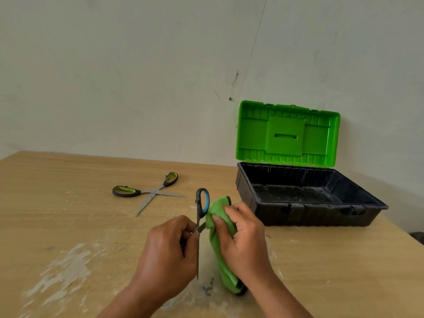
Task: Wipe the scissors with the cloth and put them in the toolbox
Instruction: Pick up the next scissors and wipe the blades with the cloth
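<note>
Head view. Item one: light wood-grain worktop (68, 180), smeared with white patches toward its near edge, set against a pale wall (137, 76). Item two: blue-and-black-handled steel scissors (202, 203), held upright above the middle of the worktop, handle loop up, one long blade pointing down with its tip close to the surface. The left hand (169, 249) grips them at mid-length, its fingers (183, 226) curled round the metal; the second handle cannot be made out. Item three: green microfibre cloth (219, 213), just right of the scissors and touching a short stretch of blade; it hangs to the worktop. The right hand (243, 237) pinches it, thumb and curled fingers pressed into the fabric. Item four: green-and-black-handled steel scissors (151, 192), lying flat and spread open, left of centre, apart from both hands. Item five: black plastic toolbox (321, 216) at the far right corner, its bright green hinged lid (252, 134) standing open against the wall, nothing but pale dust on its floor.
</note>
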Demonstrator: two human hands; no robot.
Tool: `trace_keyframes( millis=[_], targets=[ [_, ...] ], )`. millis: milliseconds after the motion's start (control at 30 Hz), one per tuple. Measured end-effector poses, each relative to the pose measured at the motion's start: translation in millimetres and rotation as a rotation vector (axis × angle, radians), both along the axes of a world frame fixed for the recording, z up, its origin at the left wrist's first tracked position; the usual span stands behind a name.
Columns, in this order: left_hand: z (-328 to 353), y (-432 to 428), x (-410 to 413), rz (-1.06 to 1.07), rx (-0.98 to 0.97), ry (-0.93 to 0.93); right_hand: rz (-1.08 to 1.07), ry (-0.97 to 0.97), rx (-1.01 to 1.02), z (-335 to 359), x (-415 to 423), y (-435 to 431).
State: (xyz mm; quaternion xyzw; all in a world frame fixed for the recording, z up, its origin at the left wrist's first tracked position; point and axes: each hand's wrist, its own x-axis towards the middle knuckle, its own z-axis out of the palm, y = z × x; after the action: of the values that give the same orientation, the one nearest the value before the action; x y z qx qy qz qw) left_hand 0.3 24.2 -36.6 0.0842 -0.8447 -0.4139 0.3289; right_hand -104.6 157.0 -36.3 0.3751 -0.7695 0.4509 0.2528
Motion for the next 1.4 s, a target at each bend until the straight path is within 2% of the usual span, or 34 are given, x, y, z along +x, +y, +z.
trace_keyframes(
  millis=[67, 200, 367, 433, 500, 633, 800, 933, 1067, 1233, 1333, 1400],
  targets=[
    [0, 1, 1, -0.009, -0.006, -0.007, -0.041, -0.026, -0.01, 0, -1, 0],
    [4, 2, 4, -0.036, 0.003, 0.021, 0.074, 0.026, 0.008, 1, 15, 1],
    [3, 3, 4, -0.002, -0.033, -0.04, -0.066, -0.022, -0.018, -1, -2, 1],
    [8, 6, 5, -0.016, 0.049, -0.065, -0.021, 0.025, -0.003, 0, 5, 3],
    [13, 8, 4, -0.026, 0.24, -0.099, 0.032, 0.069, 0.003, 0, 9, 4],
    [18, 5, 2, -0.073, 0.613, -0.146, -0.026, 0.075, -0.016, -1, 0, 3],
    [22, -2, 0, -0.145, 0.87, -0.158, 0.112, 0.124, 0.039, -2, 9, 2],
    [20, -2, -1, -0.197, 0.975, -0.184, -0.07, 0.132, -0.023, -1, -6, 4],
    [24, -2, 0, -0.253, 1.033, -0.208, 0.1, 0.194, 0.072, -5, 15, 5],
    [19, -5, -2, -0.239, 1.049, -0.225, -0.007, 0.135, -0.001, 1, 2, 2],
    [20, -4, -2, -0.241, 1.061, -0.237, 0.118, 0.135, 0.099, -2, 15, 3],
    [20, -5, -2, -0.236, 1.058, -0.237, 0.133, 0.129, 0.092, -3, 13, 3]
  ],
)
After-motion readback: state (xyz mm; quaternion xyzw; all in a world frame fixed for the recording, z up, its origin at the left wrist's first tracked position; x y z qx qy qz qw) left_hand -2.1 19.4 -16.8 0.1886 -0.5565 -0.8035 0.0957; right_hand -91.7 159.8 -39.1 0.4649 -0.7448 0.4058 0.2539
